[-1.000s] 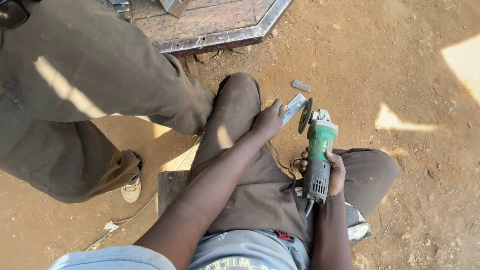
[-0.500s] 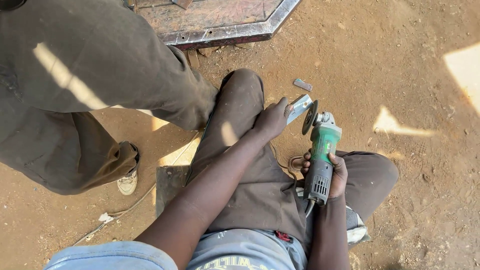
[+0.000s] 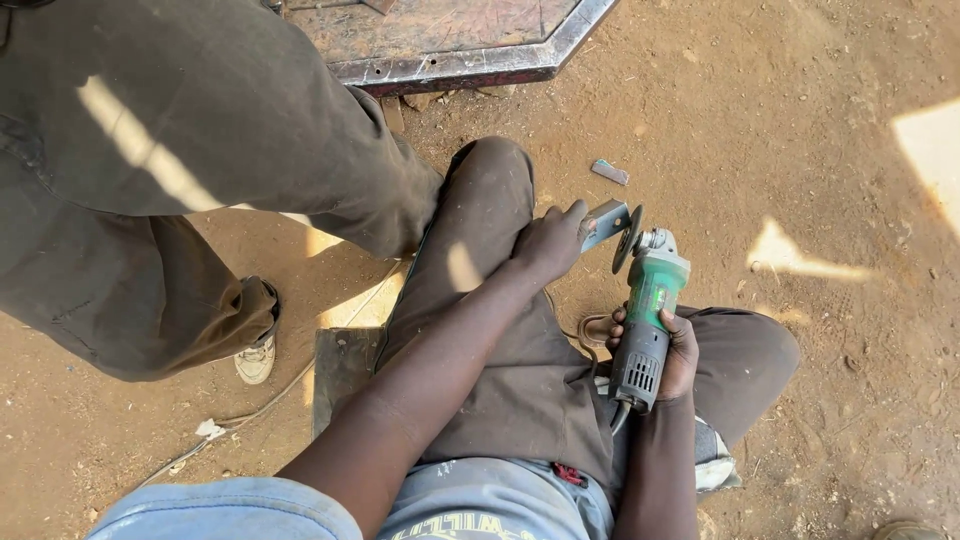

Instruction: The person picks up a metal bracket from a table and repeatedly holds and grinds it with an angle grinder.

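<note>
Right hand (image 3: 672, 348) wrapped shut around the body of the green angle grinder (image 3: 647, 310), fingers curled over the grey rear housing, disc end pointing away from the body. Left hand (image 3: 548, 243) closed on a small flat metal piece (image 3: 606, 222), pinching it at its near end and resting against the raised knee (image 3: 495, 175). Metal piece just left of the grinder's disc (image 3: 630, 238), so close that touching or apart cannot be told. Grinder cable (image 3: 588, 330) looping out on the left of the tool, over the lap. Second small metal scrap (image 3: 609, 172) lying on the dirt floor (image 3: 800, 150), beyond the grinder and apart from it. Dark rusty metal frame (image 3: 470, 72) on the ground farther off, up and left of the grinder. Another person's legs in dark trousers (image 3: 200, 150) standing well left of the grinder, one foot in a pale shoe (image 3: 256, 360) on the dirt. Flat dark plate (image 3: 340, 375) on the ground between that shoe and the grinder, beside the seated thigh.
</note>
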